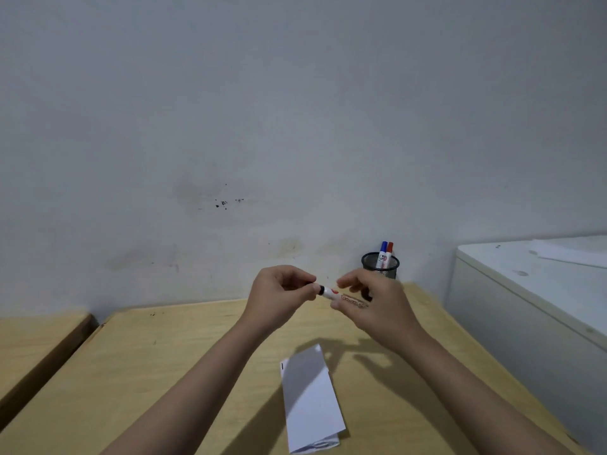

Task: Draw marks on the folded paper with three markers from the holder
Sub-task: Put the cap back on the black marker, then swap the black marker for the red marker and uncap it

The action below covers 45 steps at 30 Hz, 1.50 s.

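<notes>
A white marker with black ends (328,293) is held level in the air between both hands, above the far part of the table. My left hand (279,297) pinches its black cap end. My right hand (371,300) holds the barrel across its fingers. The folded white paper (310,399) lies on the wooden table (164,372) below the hands, with a small black mark near its upper left corner. A black mesh holder (381,265) stands at the back by the wall, holding a blue-capped marker (383,249) and a red-capped marker (390,249).
A white cabinet (525,307) stands to the right of the table, with a sheet of paper (571,254) on top. A second wooden surface (33,343) lies to the left across a dark gap. A pale wall rises directly behind the table.
</notes>
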Available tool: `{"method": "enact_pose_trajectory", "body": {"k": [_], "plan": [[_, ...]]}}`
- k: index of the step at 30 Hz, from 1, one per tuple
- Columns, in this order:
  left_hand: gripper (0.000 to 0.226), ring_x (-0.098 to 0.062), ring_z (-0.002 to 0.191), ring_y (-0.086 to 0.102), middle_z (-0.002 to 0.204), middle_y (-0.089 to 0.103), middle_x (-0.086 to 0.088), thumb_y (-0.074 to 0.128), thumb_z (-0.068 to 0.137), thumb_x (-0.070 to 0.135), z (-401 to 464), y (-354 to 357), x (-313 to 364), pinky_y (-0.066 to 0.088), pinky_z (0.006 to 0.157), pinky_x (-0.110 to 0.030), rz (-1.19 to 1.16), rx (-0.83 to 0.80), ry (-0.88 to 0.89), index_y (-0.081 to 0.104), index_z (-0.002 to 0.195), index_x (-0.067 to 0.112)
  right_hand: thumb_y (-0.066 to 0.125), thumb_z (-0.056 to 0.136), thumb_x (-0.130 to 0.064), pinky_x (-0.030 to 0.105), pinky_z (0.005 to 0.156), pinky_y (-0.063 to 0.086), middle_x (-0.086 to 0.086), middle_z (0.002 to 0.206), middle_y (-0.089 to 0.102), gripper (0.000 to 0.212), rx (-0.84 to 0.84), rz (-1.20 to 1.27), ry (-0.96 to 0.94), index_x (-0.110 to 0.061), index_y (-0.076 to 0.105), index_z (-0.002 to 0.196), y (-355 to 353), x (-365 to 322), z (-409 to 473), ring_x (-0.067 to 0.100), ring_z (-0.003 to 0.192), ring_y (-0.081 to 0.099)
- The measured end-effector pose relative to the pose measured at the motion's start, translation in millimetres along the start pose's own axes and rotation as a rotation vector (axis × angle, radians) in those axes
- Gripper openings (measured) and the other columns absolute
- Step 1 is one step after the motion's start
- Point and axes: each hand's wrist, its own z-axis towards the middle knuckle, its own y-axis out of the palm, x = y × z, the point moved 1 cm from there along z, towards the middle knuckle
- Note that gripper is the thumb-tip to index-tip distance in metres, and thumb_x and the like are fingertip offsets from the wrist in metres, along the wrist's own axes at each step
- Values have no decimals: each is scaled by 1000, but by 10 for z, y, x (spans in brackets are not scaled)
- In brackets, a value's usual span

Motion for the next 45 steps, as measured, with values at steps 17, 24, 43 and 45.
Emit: {"method": "enact_pose_trajectory", "body": {"k": [17, 24, 43, 45], "plan": [[43, -17, 113, 55, 121, 62, -4, 65, 80, 37, 1348, 1363, -561, 43, 93, -28, 350, -43, 147, 60, 115, 13, 71, 79, -10, 16, 57, 50, -1, 77, 63, 46, 563, -9, 88, -20, 47, 117, -846, 1260, 1341, 6, 62, 65], [38, -27, 102, 62, 107, 70, -15, 66, 81, 33, 1573, 1644, -739, 46, 83, -30, 380, -59, 116, 67, 105, 5, 71, 75, -5, 18, 50, 41, 4, 60, 62, 43, 327, -158, 258, -13, 47, 110, -484, 1771, 1484, 12, 55, 59], [39, -27, 98, 63, 95, 72, -13, 64, 78, 43, 1666, 1668, -806, 53, 80, -38, 498, -95, 113, 69, 93, 8, 70, 77, -29, 36, 85, 30, -2, 94, 61, 9, 197, -490, 272, -23, 66, 82, -237, 1818, 1619, 26, 106, 47], [37, -31, 91, 60, 78, 63, -11, 59, 81, 46, 1663, 1669, -783, 51, 70, -40, 612, -153, 98, 59, 73, 10, 72, 73, -25, 34, 85, 29, -12, 78, 66, 9, 174, -359, 250, -29, 64, 71, -238, 1746, 1591, 20, 100, 54]]}}
